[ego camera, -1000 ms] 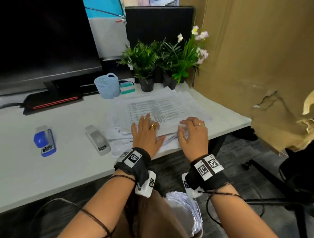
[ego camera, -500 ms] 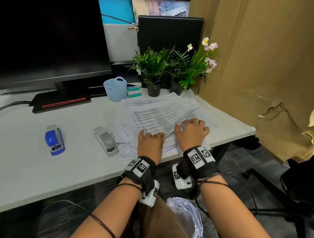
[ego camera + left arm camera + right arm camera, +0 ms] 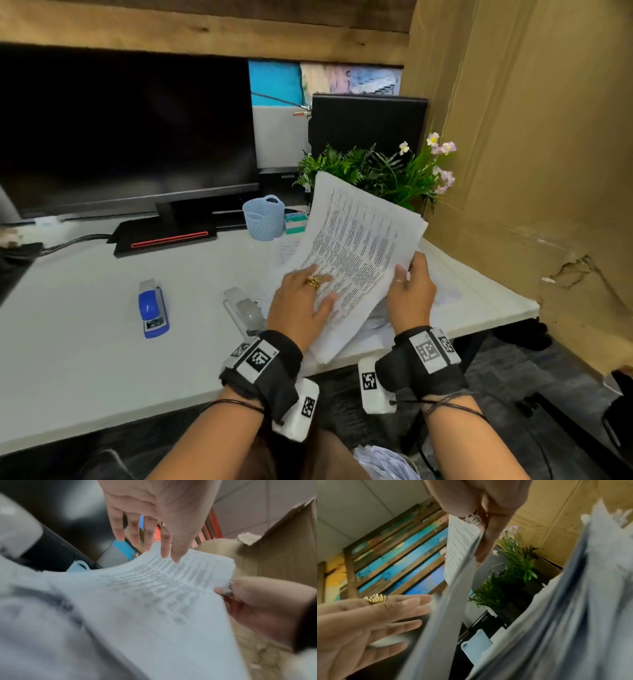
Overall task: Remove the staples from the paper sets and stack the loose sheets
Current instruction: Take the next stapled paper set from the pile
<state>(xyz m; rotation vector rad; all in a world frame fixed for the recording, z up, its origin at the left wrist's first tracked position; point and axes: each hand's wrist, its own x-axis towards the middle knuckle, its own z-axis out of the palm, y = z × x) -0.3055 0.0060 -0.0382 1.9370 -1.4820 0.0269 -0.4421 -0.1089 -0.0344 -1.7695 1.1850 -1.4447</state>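
Observation:
A thick set of printed sheets [image 3: 356, 246] stands tilted up off the white desk [image 3: 85, 359]. My right hand [image 3: 412, 291] grips its right edge, thumb in front and fingers behind, as the right wrist view shows at the paper's edge [image 3: 462, 540]. My left hand [image 3: 301, 301] lies flat on the printed face with straight fingers [image 3: 399, 615]; in the left wrist view its fingertips [image 3: 164, 553] touch the sheets [image 3: 154, 595]. More loose papers [image 3: 448, 274] stay spread on the desk underneath. No staple is visible.
A grey stapler-like tool [image 3: 245, 310] lies just left of my left hand and a blue stapler [image 3: 153, 310] further left. Behind the papers stand a blue basket [image 3: 263, 217], potted plants [image 3: 376, 171] and a dark monitor [image 3: 130, 137]. A cardboard wall [image 3: 531, 154] closes the right side.
The paper set lay flat under both hands; my right hand has lifted it by its right edge until it stands tilted up. My left hand stays flat on its face.

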